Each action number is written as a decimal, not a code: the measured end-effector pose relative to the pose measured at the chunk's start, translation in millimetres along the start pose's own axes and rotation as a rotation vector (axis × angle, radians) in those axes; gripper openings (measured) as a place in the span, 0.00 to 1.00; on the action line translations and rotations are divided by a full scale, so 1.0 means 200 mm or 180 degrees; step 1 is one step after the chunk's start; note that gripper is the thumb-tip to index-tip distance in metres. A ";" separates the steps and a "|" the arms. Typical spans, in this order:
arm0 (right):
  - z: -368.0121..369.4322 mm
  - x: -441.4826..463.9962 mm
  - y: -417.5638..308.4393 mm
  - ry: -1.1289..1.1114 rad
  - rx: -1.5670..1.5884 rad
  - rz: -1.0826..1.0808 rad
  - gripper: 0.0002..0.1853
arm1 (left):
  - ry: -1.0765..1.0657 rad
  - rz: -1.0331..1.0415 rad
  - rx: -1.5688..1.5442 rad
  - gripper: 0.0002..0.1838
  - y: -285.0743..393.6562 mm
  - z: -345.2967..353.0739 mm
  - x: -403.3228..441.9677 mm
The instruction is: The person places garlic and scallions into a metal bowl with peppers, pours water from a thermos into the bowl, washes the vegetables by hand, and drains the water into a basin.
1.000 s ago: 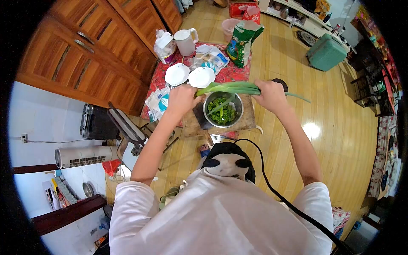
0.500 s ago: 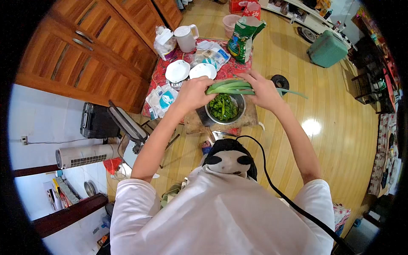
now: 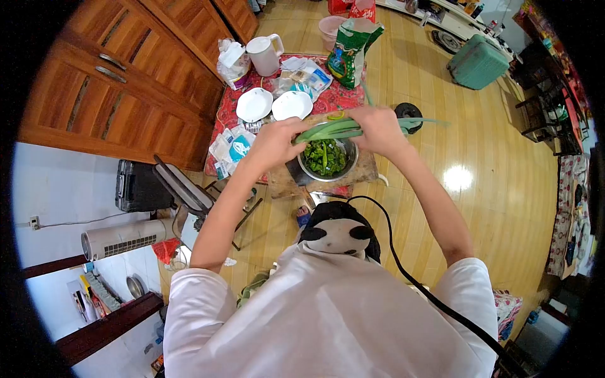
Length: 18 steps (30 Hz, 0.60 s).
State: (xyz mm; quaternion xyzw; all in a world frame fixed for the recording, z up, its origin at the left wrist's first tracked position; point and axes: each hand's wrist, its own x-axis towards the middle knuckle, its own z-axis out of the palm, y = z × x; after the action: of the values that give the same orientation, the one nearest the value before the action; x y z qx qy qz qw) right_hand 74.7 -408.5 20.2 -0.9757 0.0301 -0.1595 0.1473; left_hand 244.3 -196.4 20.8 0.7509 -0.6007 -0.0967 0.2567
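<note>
- Above the metal bowl (image 3: pixel 354 155), a scallion bunch (image 3: pixel 332 130) is being held crosswise, its long axis running left to right.
- Thin leaf tips (image 3: pixel 430 120) are pointing rightward, past the right hand (image 3: pixel 380 131).
- Stalks are showing smooth, pale to deep green.
- The left hand (image 3: pixel 277 143) is gripping one end; the right is clasping the leaves.

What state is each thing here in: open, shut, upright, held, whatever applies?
Metal bowl: upright, holding leafy greens
Spring onions: held crosswise above the bowl
Left hand: closed on the spring onions
Right hand: closed on the spring onions
White dishes: face up
White pitcher: upright
Green bag: standing
Teal suitcase: shut
Wooden doors: shut
</note>
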 end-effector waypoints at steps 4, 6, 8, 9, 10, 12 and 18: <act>-0.03 0.01 0.04 0.0013 -0.0449 0.0026 0.11 | 0.0141 -0.0116 -0.0020 0.15 -0.03 -0.01 -0.03; -0.02 0.01 0.04 0.0007 -0.0320 0.0169 0.10 | -0.0043 -0.0234 0.0160 0.15 -0.02 -0.03 -0.04; -0.02 0.01 0.04 -0.0082 -0.0231 0.0081 0.11 | 0.0045 -0.0169 0.0187 0.15 -0.03 -0.01 -0.06; -0.02 0.01 0.04 -0.0084 -0.0233 0.0075 0.11 | 0.0134 -0.0101 0.0218 0.16 -0.03 -0.01 -0.06; -0.01 0.02 0.04 -0.0130 -0.0253 0.0122 0.11 | 0.0139 -0.0107 0.0218 0.16 -0.02 -0.01 -0.06; 0.00 0.02 0.02 -0.0182 -0.0270 0.0164 0.11 | 0.0435 0.0020 0.0279 0.19 0.01 -0.01 -0.05; 0.04 0.06 -0.02 -0.0448 -0.0391 0.0139 0.17 | 0.0289 0.0215 0.1130 0.25 0.11 0.00 0.01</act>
State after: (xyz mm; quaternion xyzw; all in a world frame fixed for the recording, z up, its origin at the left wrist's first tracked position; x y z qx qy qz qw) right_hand 88.5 -403.4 18.4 -0.9908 0.0508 -0.0851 0.0924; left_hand 225.5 -201.6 31.5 0.7674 -0.6211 0.0534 0.1501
